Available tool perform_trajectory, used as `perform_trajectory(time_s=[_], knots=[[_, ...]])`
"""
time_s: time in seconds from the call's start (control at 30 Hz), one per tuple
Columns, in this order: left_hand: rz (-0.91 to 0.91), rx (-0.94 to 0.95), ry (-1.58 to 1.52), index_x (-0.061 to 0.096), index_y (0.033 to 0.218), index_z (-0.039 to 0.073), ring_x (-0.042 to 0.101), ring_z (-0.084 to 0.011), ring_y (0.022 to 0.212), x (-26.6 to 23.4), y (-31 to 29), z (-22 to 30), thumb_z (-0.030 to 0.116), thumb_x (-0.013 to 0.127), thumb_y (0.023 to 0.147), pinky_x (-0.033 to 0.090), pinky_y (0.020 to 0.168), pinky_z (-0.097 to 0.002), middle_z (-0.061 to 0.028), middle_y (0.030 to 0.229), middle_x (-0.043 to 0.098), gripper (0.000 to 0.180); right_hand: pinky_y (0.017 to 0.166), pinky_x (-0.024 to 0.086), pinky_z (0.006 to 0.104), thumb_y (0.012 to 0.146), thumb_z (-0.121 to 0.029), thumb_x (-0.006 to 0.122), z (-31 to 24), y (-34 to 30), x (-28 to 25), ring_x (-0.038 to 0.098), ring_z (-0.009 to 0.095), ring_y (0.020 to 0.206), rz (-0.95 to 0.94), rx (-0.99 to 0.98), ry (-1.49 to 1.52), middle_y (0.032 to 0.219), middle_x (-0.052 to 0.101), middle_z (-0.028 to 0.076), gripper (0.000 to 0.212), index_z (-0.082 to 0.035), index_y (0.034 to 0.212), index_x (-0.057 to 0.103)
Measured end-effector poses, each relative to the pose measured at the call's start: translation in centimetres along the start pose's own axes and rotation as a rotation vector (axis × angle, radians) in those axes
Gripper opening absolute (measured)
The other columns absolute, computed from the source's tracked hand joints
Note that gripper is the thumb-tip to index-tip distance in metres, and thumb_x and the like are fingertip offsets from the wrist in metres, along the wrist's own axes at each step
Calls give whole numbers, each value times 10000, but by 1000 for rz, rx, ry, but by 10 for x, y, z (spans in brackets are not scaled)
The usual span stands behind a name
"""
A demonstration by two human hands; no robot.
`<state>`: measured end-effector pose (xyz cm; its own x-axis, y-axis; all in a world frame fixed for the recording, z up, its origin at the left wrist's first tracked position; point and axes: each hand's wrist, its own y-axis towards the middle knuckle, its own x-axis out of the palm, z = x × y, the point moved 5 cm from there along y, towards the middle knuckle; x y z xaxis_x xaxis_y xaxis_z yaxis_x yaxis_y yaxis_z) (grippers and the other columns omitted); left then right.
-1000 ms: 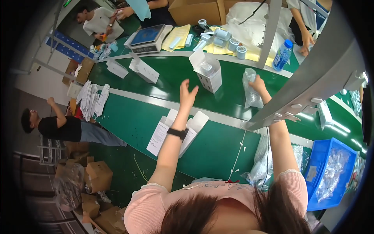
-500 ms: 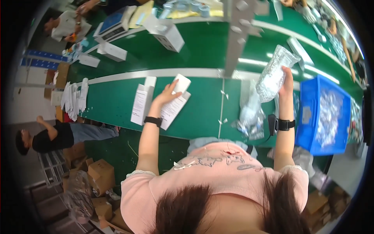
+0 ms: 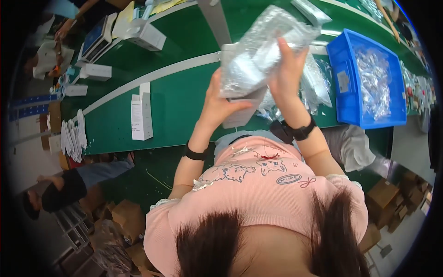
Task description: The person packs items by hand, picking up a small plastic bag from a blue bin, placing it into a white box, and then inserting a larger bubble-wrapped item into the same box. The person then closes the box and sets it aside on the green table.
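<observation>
The right hand's (image 3: 288,71) grip pinches a bubble-wrapped pouch (image 3: 258,55) held over a white carton (image 3: 237,115), which the left hand's (image 3: 214,99) grip clasps. Beyond, a second carton (image 3: 141,117) sits leftward on the green tabletop (image 3: 184,101); a blue bin (image 3: 348,108) holding clear packets is rightward.

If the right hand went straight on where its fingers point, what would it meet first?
Probably the bubble-wrapped pouch, which the right hand touches; depth beyond it is unclear.
</observation>
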<state>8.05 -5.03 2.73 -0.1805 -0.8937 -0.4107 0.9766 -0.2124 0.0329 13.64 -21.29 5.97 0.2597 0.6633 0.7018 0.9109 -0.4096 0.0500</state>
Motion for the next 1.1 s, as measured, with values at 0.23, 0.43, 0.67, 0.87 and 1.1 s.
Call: perform_trajectory(time_s=[0.23,0.43,0.67,0.87,1.1], knots=[[389,89,-150,284,1048,51,473,-323,1058,14,-7,-7,201,849,521,389,904,-371,-227,1157,435,788,921,366,371,745,-112,646,1,-14,-2,454,250,1075,-213,-470,-327,1171,450,65,514,-45,1178,376],[419,140,75,224,1011,89,433,-305,1094,9,-8,-8,141,843,535,372,927,-383,-233,1206,379,783,894,384,368,704,-78,644,-17,-26,11,473,307,1047,-813,-698,-1089,1149,473,108,411,-53,1090,506],[719,174,-78,205,1031,101,378,-291,1135,-33,-16,-58,116,844,532,330,960,-369,-230,1272,290,811,860,398,367,701,-127,651,19,19,-148,486,330,1014,-487,-49,-1237,1097,507,151,326,-38,1006,580],[592,88,85,224,1055,81,348,-285,1156,-33,-33,-82,138,824,572,291,980,-367,-229,1295,263,773,855,388,366,691,-115,660,70,1,-206,470,333,962,-688,9,-1663,1001,502,150,287,-25,949,575],[659,82,84,239,1145,54,334,-298,1176,-46,-47,-78,168,806,597,289,976,-377,-224,1310,247,797,869,375,370,630,-123,707,49,-4,-192,439,319,974,-744,8,-1503,1035,471,123,332,-51,927,576]])
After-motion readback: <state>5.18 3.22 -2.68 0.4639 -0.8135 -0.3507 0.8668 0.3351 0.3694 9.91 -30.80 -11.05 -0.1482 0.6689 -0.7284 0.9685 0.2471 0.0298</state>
